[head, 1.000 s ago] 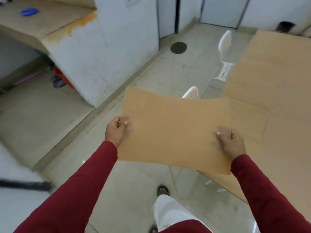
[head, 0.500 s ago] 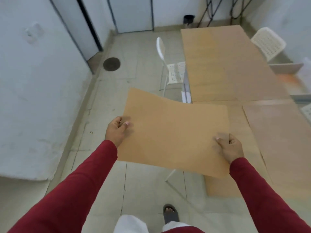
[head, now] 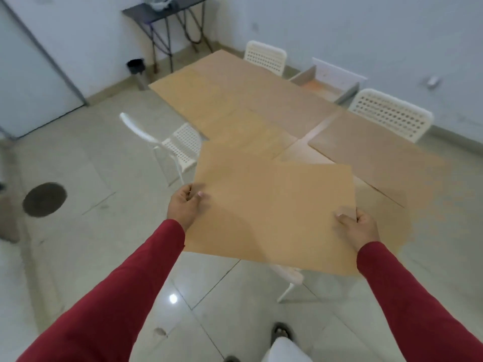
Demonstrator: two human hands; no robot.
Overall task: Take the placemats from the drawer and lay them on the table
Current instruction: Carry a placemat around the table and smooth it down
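Observation:
I hold a tan rectangular placemat [head: 271, 205] flat in the air in front of me, over the near corner of the table [head: 295, 150]. My left hand [head: 184, 205] pinches its left edge with the thumb on top. My right hand [head: 356, 228] pinches its right edge the same way. Several tan placemats lie on the table, among them one at the far end [head: 222, 84] and one on the right side [head: 371, 150].
White perforated chairs stand at the table's left [head: 177, 145], far side [head: 265, 57] and right [head: 389, 114]. An open drawer [head: 329, 83] juts from the wall behind the table. A dark side table [head: 167, 11] and a black bin [head: 136, 66] stand by the back wall. A round floor drain [head: 44, 199] lies left.
My view has swung right, from the wall and floor towards the table. The placemat stays gripped by both hands and now hangs over the table's near corner.

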